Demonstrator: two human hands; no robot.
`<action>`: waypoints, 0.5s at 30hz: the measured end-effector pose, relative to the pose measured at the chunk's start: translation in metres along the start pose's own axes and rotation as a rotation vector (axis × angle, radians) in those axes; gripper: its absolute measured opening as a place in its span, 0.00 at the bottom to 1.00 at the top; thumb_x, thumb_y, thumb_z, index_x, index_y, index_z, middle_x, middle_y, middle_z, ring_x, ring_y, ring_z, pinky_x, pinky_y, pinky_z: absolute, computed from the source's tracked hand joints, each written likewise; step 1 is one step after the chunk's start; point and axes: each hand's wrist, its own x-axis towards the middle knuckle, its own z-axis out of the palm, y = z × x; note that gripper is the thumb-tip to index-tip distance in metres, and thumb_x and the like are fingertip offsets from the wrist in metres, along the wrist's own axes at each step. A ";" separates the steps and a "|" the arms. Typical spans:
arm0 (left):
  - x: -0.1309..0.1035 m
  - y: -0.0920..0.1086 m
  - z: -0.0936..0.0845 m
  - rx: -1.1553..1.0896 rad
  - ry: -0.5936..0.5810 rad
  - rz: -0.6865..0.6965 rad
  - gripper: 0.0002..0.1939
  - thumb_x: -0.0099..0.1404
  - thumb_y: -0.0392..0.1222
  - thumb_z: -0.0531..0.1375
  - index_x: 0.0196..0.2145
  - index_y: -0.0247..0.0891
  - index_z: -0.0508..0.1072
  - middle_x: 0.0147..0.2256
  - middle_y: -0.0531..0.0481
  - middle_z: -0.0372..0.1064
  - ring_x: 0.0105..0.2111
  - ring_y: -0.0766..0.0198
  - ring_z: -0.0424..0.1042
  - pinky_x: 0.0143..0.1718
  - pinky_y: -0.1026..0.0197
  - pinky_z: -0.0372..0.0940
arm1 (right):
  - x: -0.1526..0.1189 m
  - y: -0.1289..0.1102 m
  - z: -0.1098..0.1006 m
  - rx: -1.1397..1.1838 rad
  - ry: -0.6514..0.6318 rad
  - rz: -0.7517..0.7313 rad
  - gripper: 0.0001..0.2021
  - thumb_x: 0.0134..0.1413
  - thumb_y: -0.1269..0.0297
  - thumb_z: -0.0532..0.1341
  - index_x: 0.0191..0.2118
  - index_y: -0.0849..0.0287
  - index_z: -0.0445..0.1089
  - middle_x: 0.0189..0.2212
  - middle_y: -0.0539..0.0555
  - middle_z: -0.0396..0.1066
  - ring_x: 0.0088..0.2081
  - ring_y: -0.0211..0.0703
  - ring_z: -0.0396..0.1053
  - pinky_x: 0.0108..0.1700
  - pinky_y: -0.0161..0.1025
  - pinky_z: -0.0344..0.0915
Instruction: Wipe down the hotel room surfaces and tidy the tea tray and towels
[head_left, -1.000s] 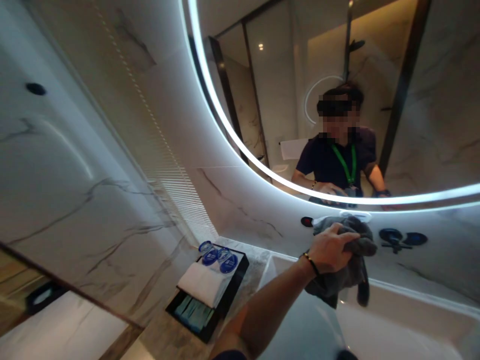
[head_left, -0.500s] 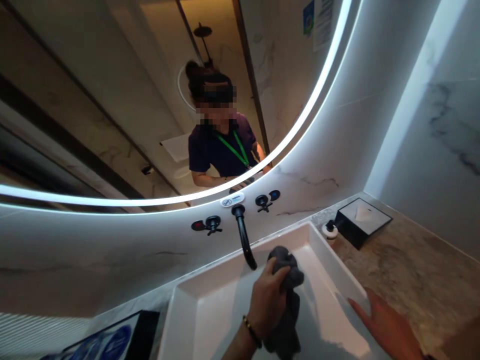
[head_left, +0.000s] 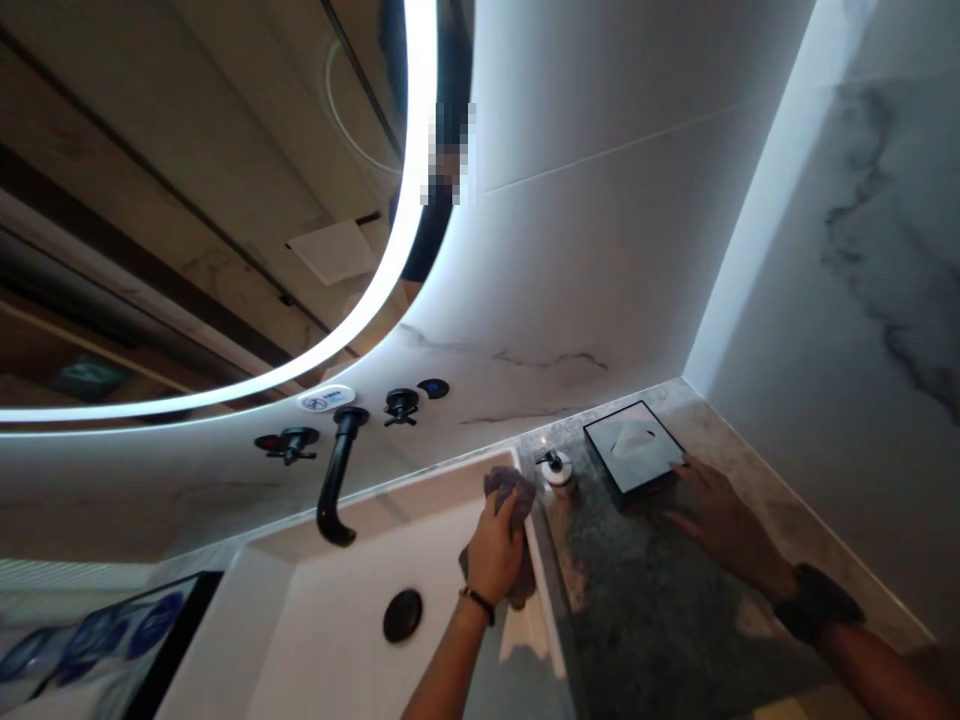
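Bunched in my left hand (head_left: 495, 555) is a dark grey cloth (head_left: 511, 487), at the right inner wall of the white sink (head_left: 330, 620); part of it hangs below my fingers. My right hand (head_left: 716, 510) reaches over the counter at the right, fingers spread. Its fingertips are at the near right edge of a tissue box (head_left: 634, 450) with a pale top and black sides. Between the sink and that box stands a small pump bottle (head_left: 556, 468) with a black nozzle.
A black spout (head_left: 337, 480) juts over the sink between two cross handles (head_left: 401, 404). A round black drain (head_left: 403, 615) lies in the basin. Above is a lit mirror (head_left: 225, 200). At the lower left sits a black-edged tray (head_left: 180, 630) with blue-marked items.
My left hand has carried the cloth from near the spout to the sink's right wall. My right hand has left the sink's rim for the tissue box. The view has swung right.
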 end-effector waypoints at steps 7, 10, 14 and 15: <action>-0.087 0.089 -0.062 -0.432 -0.170 -0.002 0.31 0.54 0.28 0.54 0.54 0.50 0.72 0.58 0.51 0.64 0.59 0.57 0.63 0.64 0.53 0.56 | 0.069 0.050 -0.005 -0.038 -0.314 -0.051 0.38 0.52 0.72 0.66 0.67 0.61 0.51 0.66 0.67 0.43 0.61 0.63 0.55 0.55 0.53 0.67; -0.042 0.123 -0.026 -0.631 0.127 -0.011 0.25 0.59 0.35 0.56 0.55 0.46 0.71 0.56 0.47 0.65 0.58 0.56 0.64 0.63 0.52 0.56 | 0.073 0.056 -0.001 -0.014 -0.382 -0.087 0.42 0.53 0.72 0.64 0.69 0.60 0.43 0.65 0.65 0.48 0.55 0.60 0.65 0.50 0.51 0.71; 0.036 0.137 0.072 -0.920 0.325 -0.079 0.23 0.61 0.42 0.57 0.54 0.36 0.71 0.55 0.40 0.65 0.58 0.53 0.63 0.64 0.49 0.54 | 0.066 0.069 0.004 0.012 -0.408 -0.126 0.38 0.59 0.68 0.58 0.70 0.61 0.39 0.61 0.63 0.57 0.50 0.60 0.69 0.45 0.51 0.72; 0.048 0.139 0.094 -1.032 0.304 -0.110 0.23 0.61 0.43 0.57 0.53 0.35 0.72 0.54 0.40 0.66 0.57 0.53 0.64 0.63 0.49 0.55 | 0.062 0.074 0.004 0.020 -0.387 -0.126 0.36 0.61 0.66 0.56 0.70 0.61 0.39 0.60 0.63 0.59 0.50 0.60 0.69 0.44 0.51 0.72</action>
